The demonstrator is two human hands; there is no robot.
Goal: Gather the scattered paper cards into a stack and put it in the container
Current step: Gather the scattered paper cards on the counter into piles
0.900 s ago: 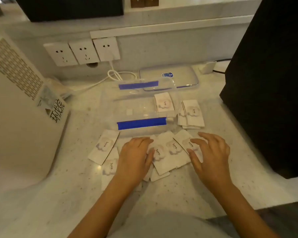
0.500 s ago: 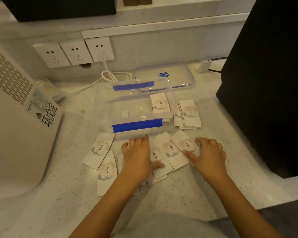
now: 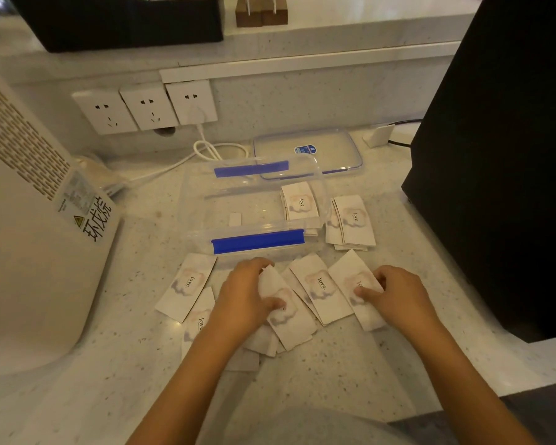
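Observation:
Several white paper cards printed "love." lie scattered on the counter in front of a clear plastic container (image 3: pixel 193 200) with blue clips. My left hand (image 3: pixel 241 297) grips one card (image 3: pixel 289 319) by its edge, thumb on top, over a loose pile. My right hand (image 3: pixel 395 297) pinches the rightmost card (image 3: pixel 350 277). Between them lies another card (image 3: pixel 318 287). Two more cards (image 3: pixel 187 284) sit to the left. A small stack of cards (image 3: pixel 300 200) rests inside the container, and another stack (image 3: pixel 350 220) lies just right of it.
The container's clear lid (image 3: pixel 308 152) lies behind it. A white appliance (image 3: pixel 29 239) stands at the left, a tall black box (image 3: pixel 501 162) at the right. Wall sockets (image 3: pixel 148 106) and a white cable (image 3: pixel 206 149) are at the back. The counter edge runs near my body.
Both hands went from lying flat with spread fingers on the cards to closing on single cards. The left hand has lifted a card's edge; the right hand has curled onto the rightmost card.

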